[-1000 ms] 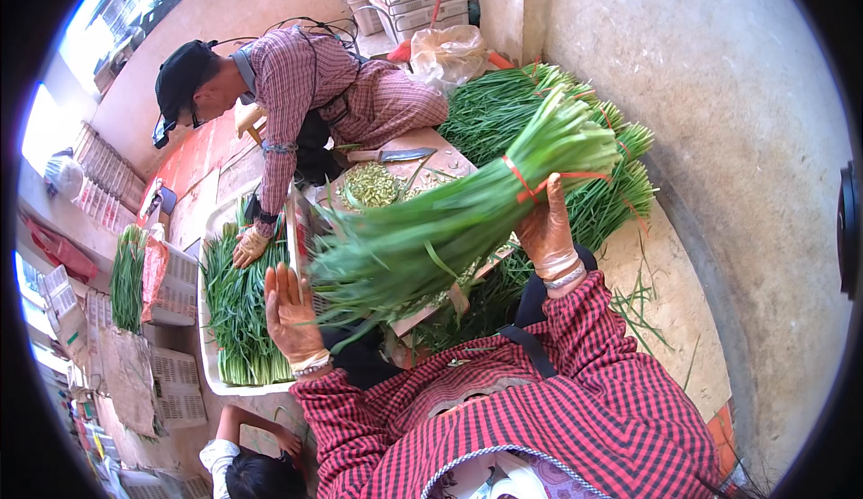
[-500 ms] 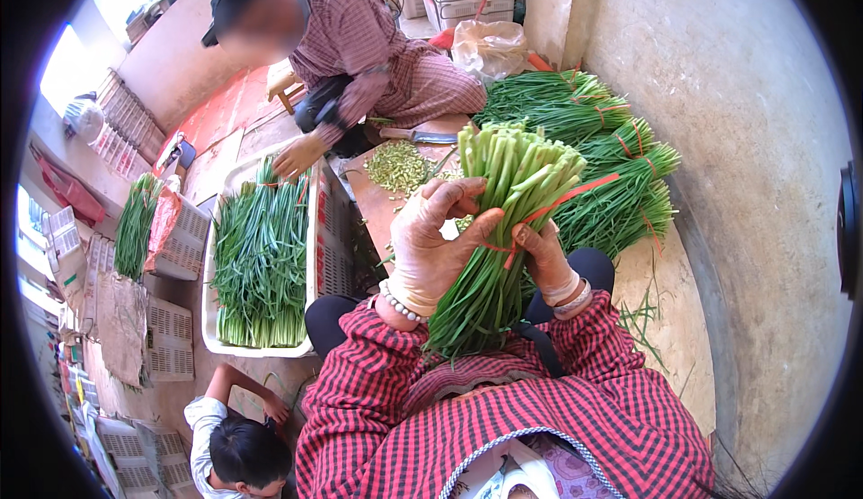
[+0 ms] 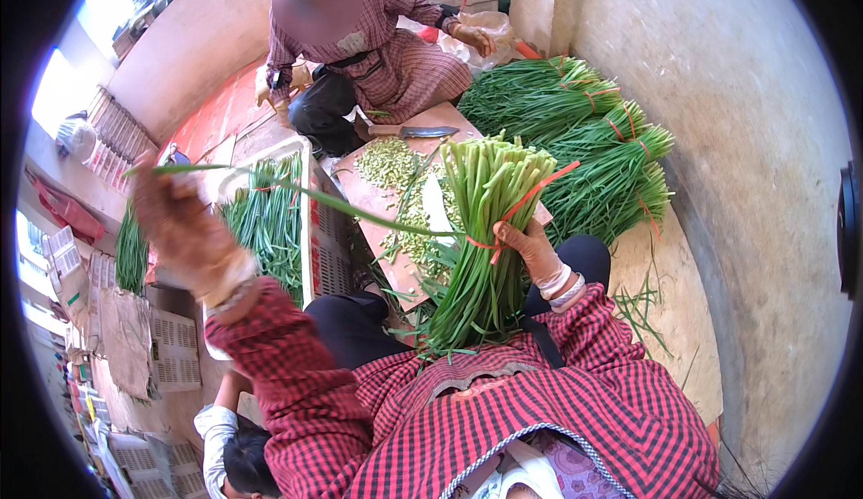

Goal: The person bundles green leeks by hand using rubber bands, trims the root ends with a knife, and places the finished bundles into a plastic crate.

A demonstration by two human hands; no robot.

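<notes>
Our left hand (image 3: 187,238) has swung away from the chive bundle (image 3: 481,297) to well left of the chopping board (image 3: 403,276); though motion-blurred, it pinches one long green leaf (image 3: 360,213) stretching back toward the bundle's orange band (image 3: 484,245). We keep our right hand (image 3: 538,254) closed around that bundle at the band, its pale cut ends up and leaves hanging, in front of the board's near right side. Chopped stalk pieces (image 3: 387,164) and a knife (image 3: 430,131) lie on the board. Left of it sits a white crate (image 3: 312,229) of greens; right, more banded bundles (image 3: 598,148); beyond, a co-worker (image 3: 395,67).
</notes>
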